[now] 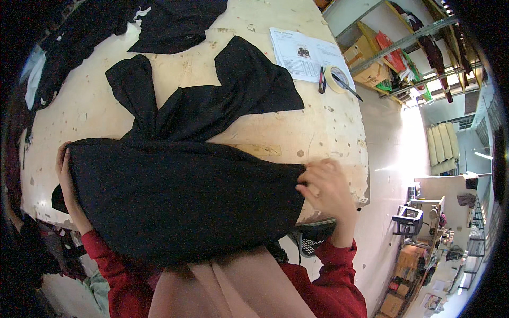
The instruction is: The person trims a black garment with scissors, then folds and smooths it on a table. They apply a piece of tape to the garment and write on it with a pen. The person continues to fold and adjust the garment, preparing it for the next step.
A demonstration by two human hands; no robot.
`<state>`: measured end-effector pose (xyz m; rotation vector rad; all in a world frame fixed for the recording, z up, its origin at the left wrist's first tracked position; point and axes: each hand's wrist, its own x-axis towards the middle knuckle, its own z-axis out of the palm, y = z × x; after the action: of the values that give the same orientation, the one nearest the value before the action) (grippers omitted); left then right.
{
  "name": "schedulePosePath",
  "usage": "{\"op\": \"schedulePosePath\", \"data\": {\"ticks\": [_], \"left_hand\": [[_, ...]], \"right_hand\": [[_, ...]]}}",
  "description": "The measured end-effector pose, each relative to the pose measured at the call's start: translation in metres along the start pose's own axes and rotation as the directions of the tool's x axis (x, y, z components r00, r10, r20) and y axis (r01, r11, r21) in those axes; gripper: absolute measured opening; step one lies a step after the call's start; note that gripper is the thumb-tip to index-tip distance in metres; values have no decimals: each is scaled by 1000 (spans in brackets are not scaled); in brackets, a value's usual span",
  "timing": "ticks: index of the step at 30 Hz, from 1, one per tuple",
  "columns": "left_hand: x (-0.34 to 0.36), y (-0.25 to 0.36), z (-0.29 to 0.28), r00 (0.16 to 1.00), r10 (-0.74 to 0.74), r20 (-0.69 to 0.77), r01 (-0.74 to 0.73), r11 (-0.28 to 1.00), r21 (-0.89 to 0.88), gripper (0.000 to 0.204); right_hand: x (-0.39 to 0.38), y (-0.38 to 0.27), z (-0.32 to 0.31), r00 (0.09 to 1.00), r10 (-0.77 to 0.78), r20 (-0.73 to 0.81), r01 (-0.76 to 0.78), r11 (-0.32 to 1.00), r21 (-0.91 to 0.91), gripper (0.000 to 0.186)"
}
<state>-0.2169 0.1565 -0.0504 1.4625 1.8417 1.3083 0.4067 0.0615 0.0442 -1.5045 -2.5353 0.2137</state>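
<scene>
A black garment (185, 196) lies across the near side of the pale table, its front part hanging over the edge toward my lap. Two sleeve-like parts of black cloth (249, 79) stretch out beyond it. At the garment's left end, my left hand (64, 167) has its fingers hooked over the edge, the thumb side partly hidden. My right hand (327, 183), a little blurred, pinches the right corner of the cloth between thumb and fingers. Between the two hands the cloth spreads wide with soft folds.
More dark garments (172, 24) lie at the far left. Toward the far right rest a printed sheet (307, 45), a tape roll (330, 79), a cutter knife (322, 85) and a dark pen (350, 89). A flat yellowish strip (262, 150) sits behind the garment. Shelves (392, 58) stand beyond the table.
</scene>
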Motion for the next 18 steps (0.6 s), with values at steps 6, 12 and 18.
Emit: {"op": "schedulePosePath", "data": {"ticks": [6, 12, 18], "left_hand": [[-3, 3, 4, 998, -56, 28, 58, 994, -91, 30], [-4, 7, 4, 1000, -20, 16, 20, 998, -52, 30], [-2, 1, -2, 1000, -10, -3, 10, 1000, -17, 31]], "right_hand": [[6, 2, 32, 969, 241, 51, -246, 954, 173, 25], [5, 0, 36, 964, 209, 165, -248, 932, 266, 33], [2, -7, 30, 977, 174, 123, -202, 941, 272, 28]]}}
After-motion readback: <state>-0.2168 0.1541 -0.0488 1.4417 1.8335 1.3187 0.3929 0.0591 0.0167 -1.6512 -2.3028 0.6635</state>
